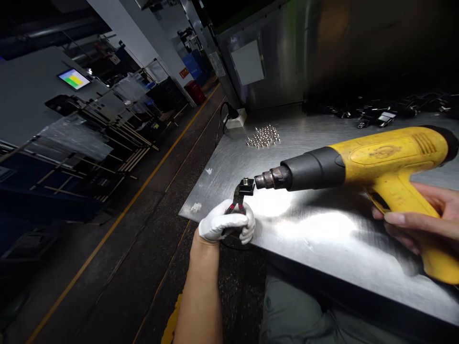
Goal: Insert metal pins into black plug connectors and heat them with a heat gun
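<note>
Our left hand (229, 223) grips pliers (237, 196), our right hand (442, 224) a heat gun (385, 153). Metal pieces (264, 137) lie beyond the left.

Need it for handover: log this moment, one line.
left hand: gloved, holding pliers | right hand: bare, holding heat gun | nozzle: pointed at black part

Left hand (229, 221): white-gloved, fingers curled into a firm grip, thumb lying across. Left forearm (204, 286): bare, reaching up from lower edge, wrist nearly straight. Right hand (430, 224): ungloved, at right edge, fingers wrapped, thumb pointing leftward.
</note>
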`<move>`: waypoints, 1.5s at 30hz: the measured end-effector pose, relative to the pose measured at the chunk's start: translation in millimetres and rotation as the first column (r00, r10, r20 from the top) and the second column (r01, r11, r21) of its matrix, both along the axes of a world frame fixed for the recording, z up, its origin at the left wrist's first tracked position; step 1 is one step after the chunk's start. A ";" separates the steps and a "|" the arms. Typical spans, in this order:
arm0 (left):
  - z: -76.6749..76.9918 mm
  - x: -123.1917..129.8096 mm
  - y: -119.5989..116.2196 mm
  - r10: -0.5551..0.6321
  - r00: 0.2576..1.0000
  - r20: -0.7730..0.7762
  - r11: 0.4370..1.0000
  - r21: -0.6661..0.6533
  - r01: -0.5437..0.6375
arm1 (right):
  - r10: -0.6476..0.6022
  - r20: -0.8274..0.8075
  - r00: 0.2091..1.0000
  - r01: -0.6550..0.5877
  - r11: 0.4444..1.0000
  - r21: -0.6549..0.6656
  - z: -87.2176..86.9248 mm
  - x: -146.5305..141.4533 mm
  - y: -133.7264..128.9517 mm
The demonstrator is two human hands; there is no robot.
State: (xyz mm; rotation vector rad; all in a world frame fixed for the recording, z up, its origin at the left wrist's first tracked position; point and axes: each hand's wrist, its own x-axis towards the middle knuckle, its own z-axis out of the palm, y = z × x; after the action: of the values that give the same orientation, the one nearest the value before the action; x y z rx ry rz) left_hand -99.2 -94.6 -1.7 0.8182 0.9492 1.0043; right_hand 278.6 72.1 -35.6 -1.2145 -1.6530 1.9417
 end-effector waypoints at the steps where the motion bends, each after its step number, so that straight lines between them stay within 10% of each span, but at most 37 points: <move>1: 0.0 -0.1 0.1 -0.001 1.000 -0.001 1.000 -0.001 0.001 | 0.007 -0.011 1.000 -0.007 1.000 -0.002 -1.3 0.9 0.1; 45: -1.9 -2.1 1.6 -0.030 0.999 0.015 1.000 -0.004 0.030 | -0.016 0.053 0.998 0.017 1.000 -0.011 7.1 -0.9 -1.6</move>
State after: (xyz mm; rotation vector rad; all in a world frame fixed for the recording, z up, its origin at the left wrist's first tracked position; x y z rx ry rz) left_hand -101.3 -93.0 -3.6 0.8182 0.9238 0.9807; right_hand 277.8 70.4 -28.5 -1.2898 -1.6543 1.9280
